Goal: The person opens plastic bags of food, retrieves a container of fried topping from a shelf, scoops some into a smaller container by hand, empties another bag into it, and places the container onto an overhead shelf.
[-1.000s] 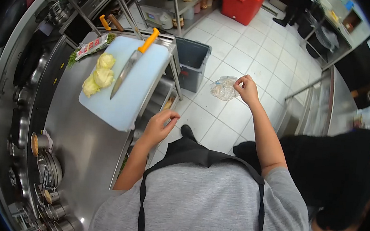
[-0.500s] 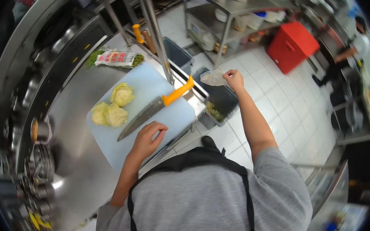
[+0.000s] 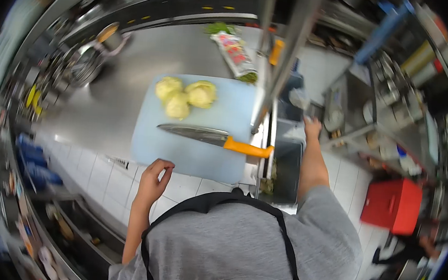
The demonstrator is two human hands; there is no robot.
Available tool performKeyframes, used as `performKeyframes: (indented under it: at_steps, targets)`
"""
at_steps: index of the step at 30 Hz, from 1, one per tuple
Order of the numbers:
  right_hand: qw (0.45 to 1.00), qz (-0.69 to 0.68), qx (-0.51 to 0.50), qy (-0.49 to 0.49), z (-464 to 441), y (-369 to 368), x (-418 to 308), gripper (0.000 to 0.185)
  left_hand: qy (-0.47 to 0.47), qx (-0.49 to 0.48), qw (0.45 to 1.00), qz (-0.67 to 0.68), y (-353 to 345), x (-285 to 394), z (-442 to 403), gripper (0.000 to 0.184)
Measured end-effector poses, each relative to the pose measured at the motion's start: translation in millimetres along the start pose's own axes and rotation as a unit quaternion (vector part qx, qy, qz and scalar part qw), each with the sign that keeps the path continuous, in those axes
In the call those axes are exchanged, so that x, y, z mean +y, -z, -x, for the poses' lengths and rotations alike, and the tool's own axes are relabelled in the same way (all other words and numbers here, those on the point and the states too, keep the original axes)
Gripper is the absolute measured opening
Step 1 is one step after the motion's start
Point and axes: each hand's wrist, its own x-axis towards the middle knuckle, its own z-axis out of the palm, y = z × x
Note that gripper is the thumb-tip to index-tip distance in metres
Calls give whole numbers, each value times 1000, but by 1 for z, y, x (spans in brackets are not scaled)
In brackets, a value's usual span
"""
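Note:
A pale blue cutting board [image 3: 201,159] lies on the steel counter, with several pale green lettuce-like pieces [image 3: 177,105] grouped at its upper left. Across its middle rests a knife [image 3: 244,146] with an orange handle, blade to the left. My left hand [image 3: 155,179], thumb and fingers curled with a gap between them, is just off the board's lower left edge, holding nothing. My right hand [image 3: 313,127] reaches over the grey bins, fingers closed beside a blurred clear plastic bag [image 3: 298,98]; whether they still touch it I cannot tell.
A grey bin [image 3: 288,172] with scraps stands right of the counter. A printed packet of greens [image 3: 235,54] lies behind the board. Metal posts [image 3: 285,65] rise at the counter's right edge. A red cooler [image 3: 392,205] and steel shelving [image 3: 395,128] are at the right; pots [image 3: 84,64] sit left.
The view has swung, bringing the counter to the centre. My right hand has moved from over the floor to over the bins with the plastic bag. My left hand has stayed near the board.

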Motion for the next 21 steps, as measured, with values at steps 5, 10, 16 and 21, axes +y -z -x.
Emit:
performKeyframes:
  at_steps: [5,10,16,21]
  targets:
    - [913,316,-255,44,75,-63,169,66,-3,51,997,-52,34,-8,26,9]
    - [785,365,-499,48,201,-92,92,60,72,111,989,-70,99,-54,101,8]
    - [716,322,-598,161,339,-202,-88,53,149,215,963,-70,203,-131,245,7]
    - [691,238,-629,265,433,-290,-257,48,189,285,936,-83,284,-173,326,7]
